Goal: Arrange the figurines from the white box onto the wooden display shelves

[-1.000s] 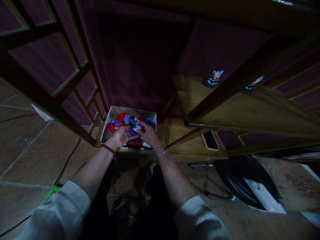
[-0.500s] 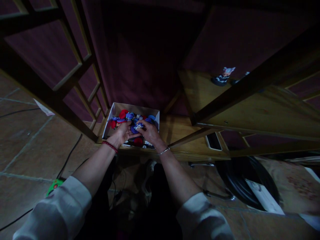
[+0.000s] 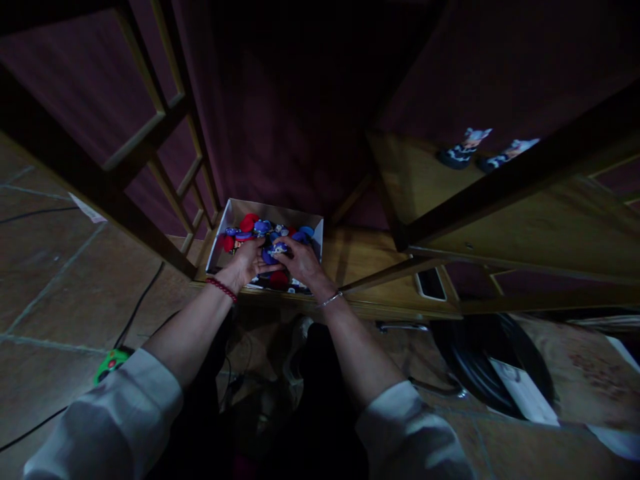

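Observation:
An open white box on the low wooden shelf holds several small red and blue figures. Over it, my right hand has its fingers closed on a blue-and-white figure with a round blue base. My left hand, palm up and fingers spread, lies just under and beside that figure; whether it bears any weight is unclear. Red pieces lie at the back of the box, and another red piece is near its front edge.
Two small figures stand on the upper shelf at the right. A phone lies on the lower shelf. Wooden lattice rises at the left. A green object and cables are on the floor; a black round seat is lower right.
The view has shifted slightly, and the second figure on the upper shelf shows more fully. Both hands remain over the box, with the held figure turned slightly.

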`<state>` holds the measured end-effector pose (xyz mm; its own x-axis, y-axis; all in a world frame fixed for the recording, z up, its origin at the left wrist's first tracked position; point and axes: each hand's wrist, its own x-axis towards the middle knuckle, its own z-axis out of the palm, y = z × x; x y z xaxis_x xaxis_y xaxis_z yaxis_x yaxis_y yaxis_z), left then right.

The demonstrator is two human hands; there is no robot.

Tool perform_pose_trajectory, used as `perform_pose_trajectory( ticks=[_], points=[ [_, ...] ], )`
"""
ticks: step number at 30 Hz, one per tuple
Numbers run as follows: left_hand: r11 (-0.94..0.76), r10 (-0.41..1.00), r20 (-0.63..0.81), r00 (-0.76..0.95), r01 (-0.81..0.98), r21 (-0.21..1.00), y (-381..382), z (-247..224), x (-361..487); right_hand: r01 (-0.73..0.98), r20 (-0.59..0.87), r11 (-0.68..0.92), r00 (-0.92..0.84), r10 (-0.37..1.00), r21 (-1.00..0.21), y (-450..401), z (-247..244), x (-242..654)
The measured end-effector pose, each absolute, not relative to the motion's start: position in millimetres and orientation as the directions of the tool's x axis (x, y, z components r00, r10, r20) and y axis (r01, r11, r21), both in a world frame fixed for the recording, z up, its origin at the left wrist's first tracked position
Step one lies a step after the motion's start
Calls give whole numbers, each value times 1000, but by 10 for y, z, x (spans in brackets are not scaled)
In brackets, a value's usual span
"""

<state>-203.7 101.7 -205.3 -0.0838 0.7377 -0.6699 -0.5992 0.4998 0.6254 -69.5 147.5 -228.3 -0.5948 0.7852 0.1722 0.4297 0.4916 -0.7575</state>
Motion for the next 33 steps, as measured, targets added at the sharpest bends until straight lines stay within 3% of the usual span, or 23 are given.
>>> perform_pose_trajectory(
  ticks=[14,26,33],
  points=[
    [452,799,-601,-24,-636,626,1064,-1992,-2069,377,117,322,-476,872,-868,1604,-2357,-683],
    [437,828,-560,-28,-593,676,1066,-1994,-2061,327,157,357,-506,848,-875,1573,-2327,-674],
    [443,814,-581,-12,-634,634,1059,-2016,-2077,328,175,385,-520,836,-863,1593,-2371,-682]
  ],
)
